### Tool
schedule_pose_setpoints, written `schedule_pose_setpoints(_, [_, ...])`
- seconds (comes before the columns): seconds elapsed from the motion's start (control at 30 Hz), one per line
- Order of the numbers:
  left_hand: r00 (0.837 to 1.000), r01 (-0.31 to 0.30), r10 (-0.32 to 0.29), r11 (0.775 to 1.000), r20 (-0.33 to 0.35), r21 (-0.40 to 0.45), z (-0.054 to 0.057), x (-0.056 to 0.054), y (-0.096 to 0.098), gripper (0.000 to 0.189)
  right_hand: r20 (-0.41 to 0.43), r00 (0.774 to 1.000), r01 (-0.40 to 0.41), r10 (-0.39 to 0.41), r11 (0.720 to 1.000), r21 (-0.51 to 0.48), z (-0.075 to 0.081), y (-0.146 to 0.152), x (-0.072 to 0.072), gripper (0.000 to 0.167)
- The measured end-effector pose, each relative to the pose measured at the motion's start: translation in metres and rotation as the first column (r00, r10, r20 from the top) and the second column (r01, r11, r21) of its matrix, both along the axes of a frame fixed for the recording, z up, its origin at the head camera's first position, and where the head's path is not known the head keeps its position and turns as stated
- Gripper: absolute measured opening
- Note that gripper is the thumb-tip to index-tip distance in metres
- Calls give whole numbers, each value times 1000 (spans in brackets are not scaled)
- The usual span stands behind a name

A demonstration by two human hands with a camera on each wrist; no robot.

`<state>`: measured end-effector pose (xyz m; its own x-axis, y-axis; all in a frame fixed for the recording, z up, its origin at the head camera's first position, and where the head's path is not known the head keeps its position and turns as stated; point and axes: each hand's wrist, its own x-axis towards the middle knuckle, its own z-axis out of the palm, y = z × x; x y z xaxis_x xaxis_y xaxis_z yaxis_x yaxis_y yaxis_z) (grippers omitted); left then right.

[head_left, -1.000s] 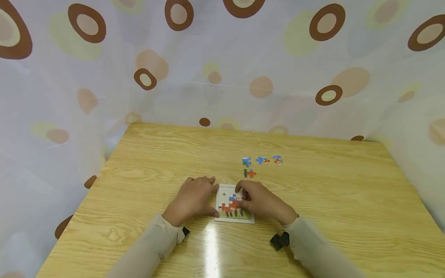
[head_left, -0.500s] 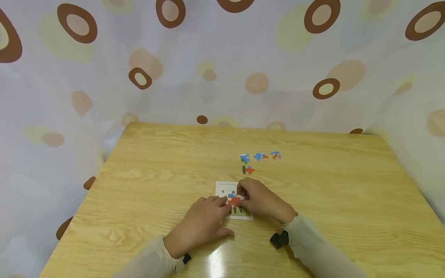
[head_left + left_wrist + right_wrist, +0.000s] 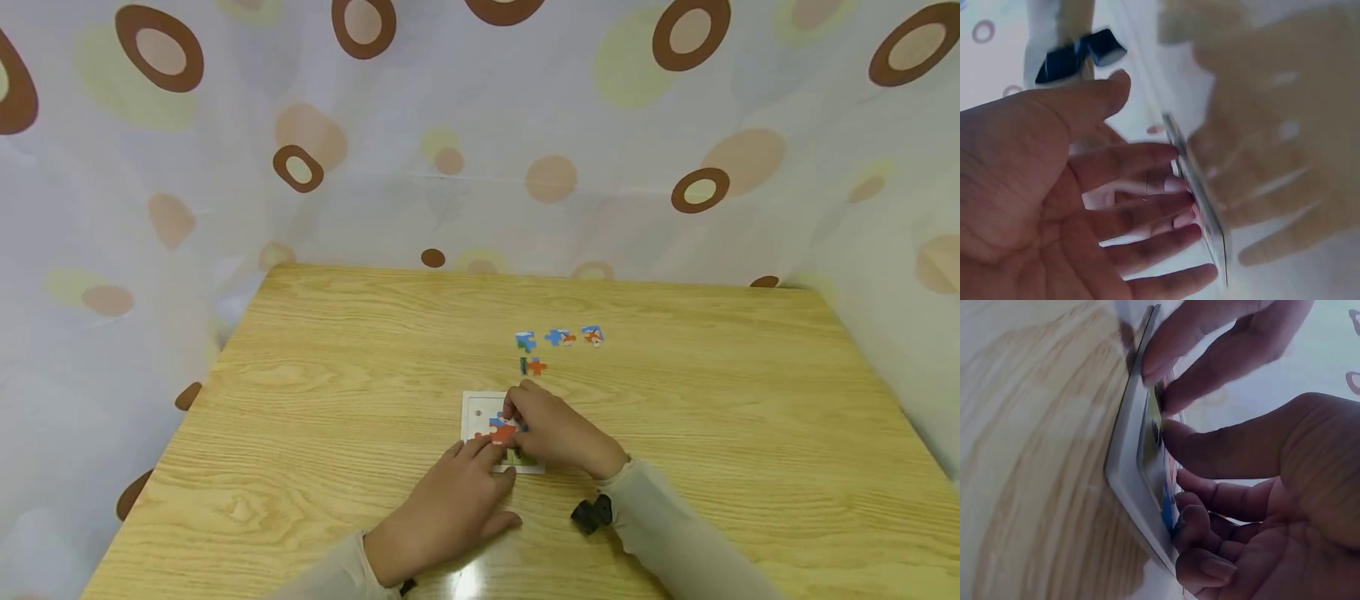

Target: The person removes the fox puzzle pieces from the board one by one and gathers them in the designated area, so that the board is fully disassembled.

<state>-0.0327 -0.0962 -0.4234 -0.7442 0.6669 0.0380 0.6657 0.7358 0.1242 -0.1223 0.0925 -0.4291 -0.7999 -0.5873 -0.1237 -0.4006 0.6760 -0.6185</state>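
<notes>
Fingers of the left hand extend nearly straight and slightly parted, tips touching the puzzle board on the wooden table. Over its right side, the right hand bends fingers and thumb, whether pinching a piece I cannot tell. Loose puzzle pieces lie beyond, before a spotted backdrop.
</notes>
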Motion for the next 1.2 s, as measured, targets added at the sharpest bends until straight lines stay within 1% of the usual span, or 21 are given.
schedule_pose_setpoints(0.07, [999, -13, 12, 1000, 47, 19, 1, -3, -5, 46, 19, 1000, 6, -6, 1000, 3, 1, -1, 0, 21])
schedule_pose_setpoints(0.13, [996, -30, 29, 999, 83, 17, 2, -6, -9, 45, 38, 999, 13, -14, 1000, 8, 2, -1, 0, 22])
schedule_pose_setpoints(0.17, [995, -35, 34, 999, 90, 6, 2, -7, -11, 46, 44, 999, 19, -19, 1000, 10, 2, -2, 0, 23])
schedule_pose_setpoints(0.27, [996, -28, 30, 999, 80, -27, 3, -7, -11, 47, 47, 998, 32, -33, 999, 21, 4, -2, 0, 23])
schedule_pose_setpoints(0.4, [999, -18, 20, 997, 26, -73, 3, -6, -7, 49, 25, 999, 48, -49, 998, 27, 6, -3, 2, 25])
schedule_pose_setpoints(0.5, [1000, -16, 16, 995, -2, -98, 2, -5, -6, 49, -1, 998, 57, -57, 998, 28, 6, -3, 3, 24])
schedule_pose_setpoints(0.63, [1000, -12, 11, 994, -10, -109, 3, -5, -8, 47, -22, 997, 70, -70, 997, 20, 5, -5, 3, 21])
schedule_pose_setpoints(0.73, [1000, -8, 8, 994, -2, -108, 4, -5, -9, 46, 16, 996, 92, -92, 996, -1, 5, -6, 2, 20])
schedule_pose_setpoints(0.8, [1000, -9, 9, 994, 7, -113, 4, -5, -10, 46, 56, 993, 105, -104, 994, -22, 4, -5, 1, 18])
schedule_pose_setpoints(0.87, [1000, -10, 12, 993, 17, -117, 4, -6, -10, 46, 98, 990, 106, -100, 993, -57, 4, -3, -1, 17])
schedule_pose_setpoints(1.0, [999, -9, 13, 994, 31, -110, 3, -7, -11, 46, 158, 987, 66, -41, 986, -151, 2, 7, -6, 15])
schedule_pose_setpoints(1.1, [999, -9, 13, 995, 45, -95, 3, -7, -11, 45, 186, 982, 27, 20, 968, -251, 2, 19, -11, 14])
schedule_pose_setpoints(1.2, [998, -12, 17, 996, 61, -83, 3, -7, -11, 45, 188, 982, 29, 33, 947, -319, 5, 33, -16, 11])
